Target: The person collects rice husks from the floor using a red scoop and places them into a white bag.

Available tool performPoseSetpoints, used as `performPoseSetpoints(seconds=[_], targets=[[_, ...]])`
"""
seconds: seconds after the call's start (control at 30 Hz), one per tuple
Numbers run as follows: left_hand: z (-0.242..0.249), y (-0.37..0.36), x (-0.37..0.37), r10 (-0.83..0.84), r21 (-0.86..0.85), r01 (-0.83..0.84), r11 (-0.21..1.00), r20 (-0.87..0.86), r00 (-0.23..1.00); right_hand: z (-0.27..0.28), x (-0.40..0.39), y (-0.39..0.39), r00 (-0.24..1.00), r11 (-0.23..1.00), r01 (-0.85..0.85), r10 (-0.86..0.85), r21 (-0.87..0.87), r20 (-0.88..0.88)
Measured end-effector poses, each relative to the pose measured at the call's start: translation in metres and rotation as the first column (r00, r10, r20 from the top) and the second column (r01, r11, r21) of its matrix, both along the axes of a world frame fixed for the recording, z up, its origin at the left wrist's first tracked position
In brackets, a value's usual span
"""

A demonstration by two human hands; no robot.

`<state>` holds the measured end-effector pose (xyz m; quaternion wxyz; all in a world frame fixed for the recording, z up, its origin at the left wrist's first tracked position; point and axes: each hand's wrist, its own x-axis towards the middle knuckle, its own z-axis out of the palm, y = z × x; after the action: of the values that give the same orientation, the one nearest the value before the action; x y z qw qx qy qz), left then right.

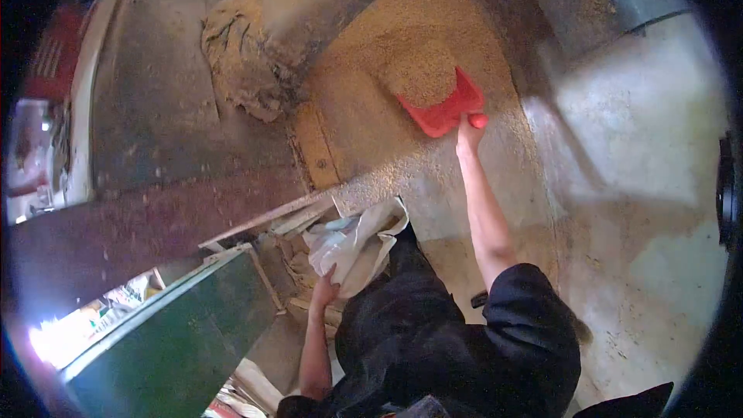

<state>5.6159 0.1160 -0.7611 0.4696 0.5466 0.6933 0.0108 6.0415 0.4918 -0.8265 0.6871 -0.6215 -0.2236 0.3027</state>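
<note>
My right hand (pixel 470 133) is wrapped round the handle of a red scoop (pixel 445 114), whose front edge sits in a heap of golden-brown grain (pixel 395 39). Some of the grain lies in the scoop's pan. Lower down, my left hand (pixel 326 288) grips the side of a whitish plastic sack (pixel 360 251). The sack's mouth gapes toward the grain, close to my legs. What is inside the sack is hard to make out.
A crumpled, dusty cloth or sack (pixel 248 62) lies left of the grain. A brown board (pixel 155 220) and a green panel (pixel 166 333) stand at the left. Loose grains are scattered over the pale floor (pixel 642 186) at the right.
</note>
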Motion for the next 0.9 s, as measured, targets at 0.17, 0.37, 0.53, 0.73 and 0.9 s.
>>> performPoseSetpoints(seconds=[0.17, 0.37, 0.53, 0.73, 0.9], targets=[[-0.018, -0.009, -0.007, -0.088, 0.058, 0.1, 0.993, -0.185, 0.979, 0.051, 0.011, -0.104, 0.97, 0.975, -0.187, 0.202, 0.117, -0.132], [-0.033, -0.018, -0.005, -0.006, 0.127, 0.008, 0.992, -0.017, 1.0, 0.094, 0.003, -0.242, 0.963, 0.966, -0.258, 0.255, -0.021, -0.091], [-0.033, -0.034, 0.001, 0.042, 0.178, -0.041, 0.983, -0.003, 0.999, 0.094, -0.021, -0.349, 0.936, 0.933, -0.351, 0.352, -0.076, 0.011], [-0.029, -0.05, 0.005, -0.016, 0.297, 0.004, 0.955, 0.041, 0.999, 0.101, -0.092, -0.438, 0.891, 0.838, -0.442, 0.451, -0.319, -0.05], [-0.048, -0.061, -0.007, -0.035, 0.3, 0.048, 0.953, -0.046, 0.998, 0.058, -0.141, -0.471, 0.738, 0.81, -0.499, 0.584, -0.308, 0.338]])
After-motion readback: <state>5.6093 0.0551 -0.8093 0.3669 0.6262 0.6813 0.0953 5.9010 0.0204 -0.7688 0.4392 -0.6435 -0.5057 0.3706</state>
